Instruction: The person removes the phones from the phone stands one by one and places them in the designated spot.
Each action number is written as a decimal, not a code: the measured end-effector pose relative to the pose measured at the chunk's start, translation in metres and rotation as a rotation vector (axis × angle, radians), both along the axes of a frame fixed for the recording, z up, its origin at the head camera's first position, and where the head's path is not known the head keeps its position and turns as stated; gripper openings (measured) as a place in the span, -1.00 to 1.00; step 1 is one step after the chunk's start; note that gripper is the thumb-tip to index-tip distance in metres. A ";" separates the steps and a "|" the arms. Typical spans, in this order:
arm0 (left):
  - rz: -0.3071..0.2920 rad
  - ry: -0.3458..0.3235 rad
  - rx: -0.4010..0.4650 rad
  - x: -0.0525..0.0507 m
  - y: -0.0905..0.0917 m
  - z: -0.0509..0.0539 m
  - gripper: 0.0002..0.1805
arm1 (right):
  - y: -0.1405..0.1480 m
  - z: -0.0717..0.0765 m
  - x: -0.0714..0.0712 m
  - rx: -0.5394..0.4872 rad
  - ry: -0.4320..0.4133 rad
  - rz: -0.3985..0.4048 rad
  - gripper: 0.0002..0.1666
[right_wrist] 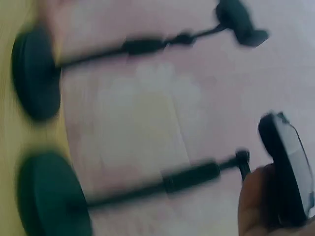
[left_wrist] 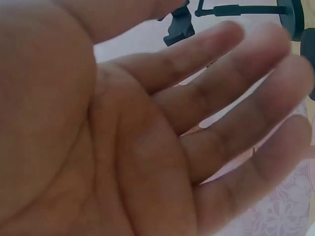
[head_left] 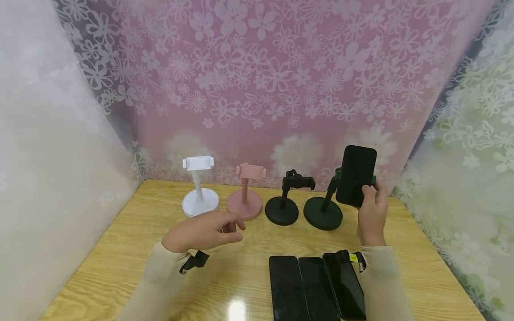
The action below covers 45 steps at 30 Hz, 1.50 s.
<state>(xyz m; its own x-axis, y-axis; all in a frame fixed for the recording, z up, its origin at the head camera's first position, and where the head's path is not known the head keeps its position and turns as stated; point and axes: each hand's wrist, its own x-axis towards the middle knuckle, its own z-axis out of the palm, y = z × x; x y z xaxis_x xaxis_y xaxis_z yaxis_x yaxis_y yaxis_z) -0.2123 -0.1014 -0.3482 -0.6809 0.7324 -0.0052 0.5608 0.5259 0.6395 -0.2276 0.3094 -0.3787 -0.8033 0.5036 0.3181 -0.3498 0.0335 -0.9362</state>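
At the right of the head view, my right hand (head_left: 372,216) grips a black phone (head_left: 356,176) by its lower right edge, thumb on its front. The phone stands upright in front of the clamp of a dark green phone stand (head_left: 323,214); whether the clamp grips it cannot be told. That stand also shows in the right wrist view, its green base (right_wrist: 54,196) blurred. My left hand (head_left: 205,231) hovers over the table in front of a pink phone stand (head_left: 244,205), holding nothing. In the left wrist view its fingers (left_wrist: 221,98) are loosely extended and apart.
A white phone stand (head_left: 200,203) and a black phone stand (head_left: 282,211) share the row at the back of the wooden table (head_left: 229,276). Several black phones (head_left: 285,285) lie side by side at the front right. A pink floral cloth (head_left: 249,89) hangs behind.
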 end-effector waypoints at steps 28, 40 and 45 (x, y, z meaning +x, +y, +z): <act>0.053 0.100 0.004 0.005 -0.007 0.008 -0.81 | -0.008 -0.007 -0.002 -0.038 -0.013 -0.082 -0.66; 0.049 0.077 0.002 0.007 -0.009 0.008 -0.79 | -0.017 -0.013 0.001 0.346 -0.016 -0.142 -0.41; 0.043 0.082 0.004 0.007 -0.009 0.009 -0.77 | -0.023 -0.006 0.005 0.435 -0.019 -0.159 -0.35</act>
<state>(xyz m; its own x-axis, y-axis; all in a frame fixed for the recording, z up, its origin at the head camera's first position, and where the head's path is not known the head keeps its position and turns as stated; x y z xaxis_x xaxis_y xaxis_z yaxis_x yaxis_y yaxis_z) -0.2053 -0.1103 -0.3396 -0.7095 0.7026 0.0543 0.5883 0.5481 0.5945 -0.2223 0.2862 -0.3843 -0.7348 0.4437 0.5131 -0.2917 0.4762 -0.8296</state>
